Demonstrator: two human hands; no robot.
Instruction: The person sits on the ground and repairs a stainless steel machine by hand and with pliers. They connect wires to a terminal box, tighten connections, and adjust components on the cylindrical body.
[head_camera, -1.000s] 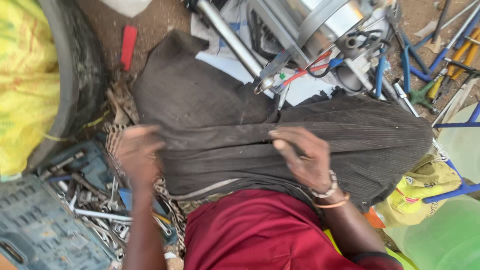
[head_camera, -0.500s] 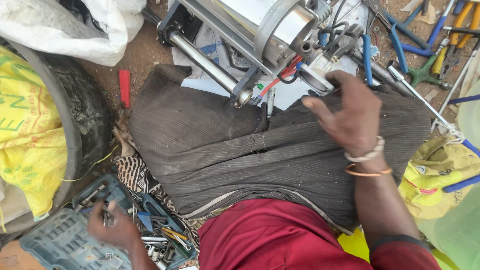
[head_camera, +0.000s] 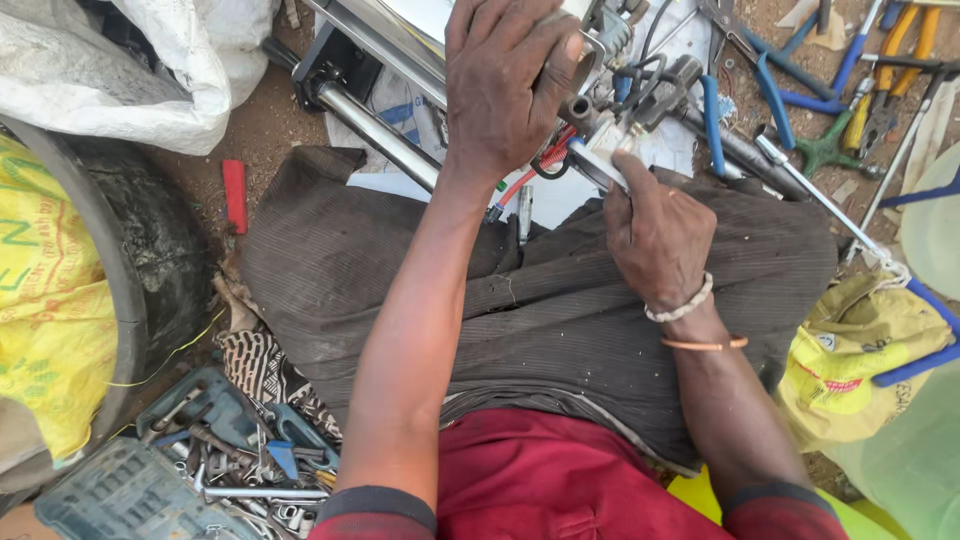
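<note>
A metal machine (head_camera: 400, 60) is laid on the ground before a dark cloth (head_camera: 560, 300). Its top is gripped by the left hand (head_camera: 505, 80); a small metal tool (head_camera: 598, 162) is pinched in the right hand (head_camera: 655, 235) against its wiring.

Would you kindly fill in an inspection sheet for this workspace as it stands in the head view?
Surface: bare dirt ground; a dark ribbed cloth is spread over the person's lap.
Job's things: a metal machine with chrome tubes lies across the top; a small pale part sits at its fittings.
Clutter: open tool case with loose sockets lower left; pliers and a green cross wrench upper right; a red piece on the dirt.
Hands: left hand grips the machine body; right hand pinches the pale part.
Cables: black and red wires loop by the fittings.
Surroundings: tyre, yellow sack, white sack at left.
</note>
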